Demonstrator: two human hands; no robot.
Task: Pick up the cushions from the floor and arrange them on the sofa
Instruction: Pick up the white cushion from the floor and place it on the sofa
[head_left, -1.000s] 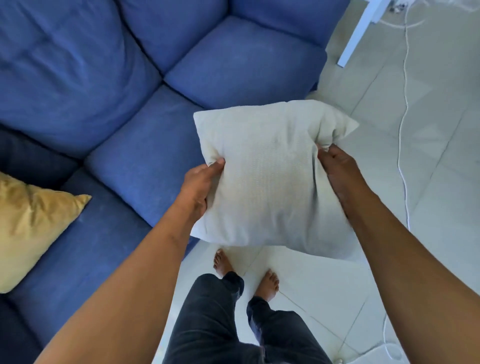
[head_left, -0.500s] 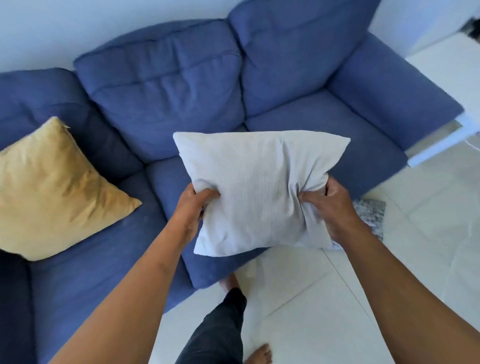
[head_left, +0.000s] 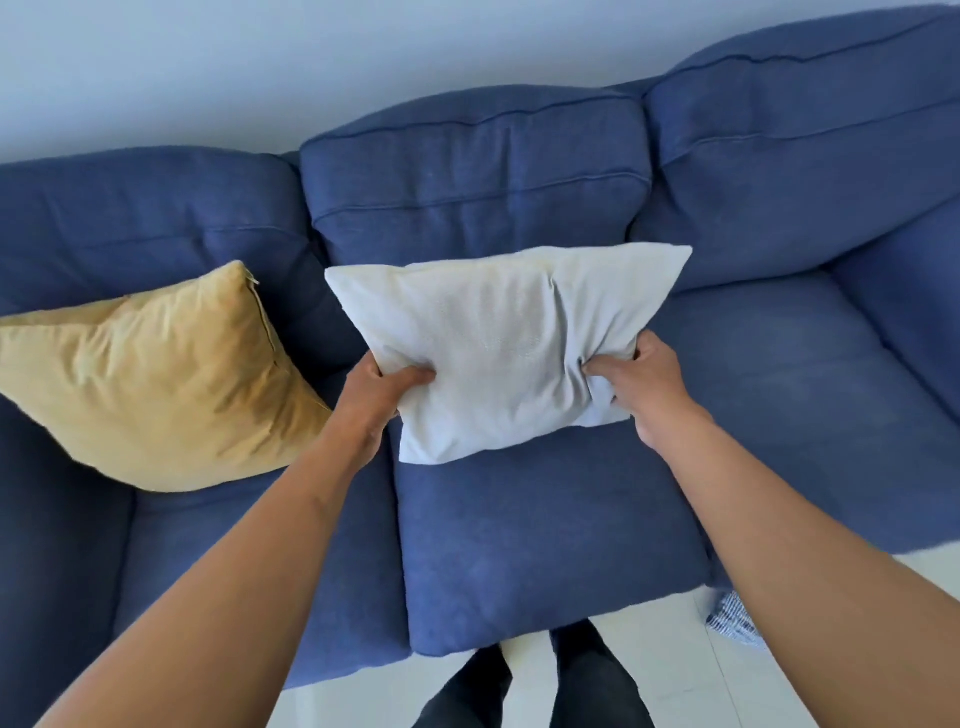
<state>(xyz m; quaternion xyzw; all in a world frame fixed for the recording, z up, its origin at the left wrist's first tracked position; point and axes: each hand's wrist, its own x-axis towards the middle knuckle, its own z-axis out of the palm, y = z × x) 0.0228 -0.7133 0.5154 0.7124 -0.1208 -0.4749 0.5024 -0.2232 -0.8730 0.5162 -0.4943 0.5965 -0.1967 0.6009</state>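
Both my hands hold a white cushion (head_left: 504, 343) over the middle seat of the blue sofa (head_left: 545, 525). My left hand (head_left: 382, 392) grips its lower left edge and my right hand (head_left: 641, 382) bunches its lower right corner. The cushion's top edge reaches the middle back pad; I cannot tell whether its bottom touches the seat. A yellow cushion (head_left: 156, 384) leans on the left seat, close to the white one's left side. On the floor at the lower right, a blue-and-white patterned cushion (head_left: 732, 621) shows partly behind my right forearm.
A pale wall (head_left: 260, 62) rises behind the sofa back. White floor tiles (head_left: 665, 675) lie in front of the sofa, where my dark-trousered legs (head_left: 535, 686) stand against the middle seat's front edge. The right seat (head_left: 810, 415) has nothing on it.
The white cushion has moved forward over the middle seat toward the backrest. My view has swung to face the sofa squarely, and the yellow cushion now sits beside the white one.
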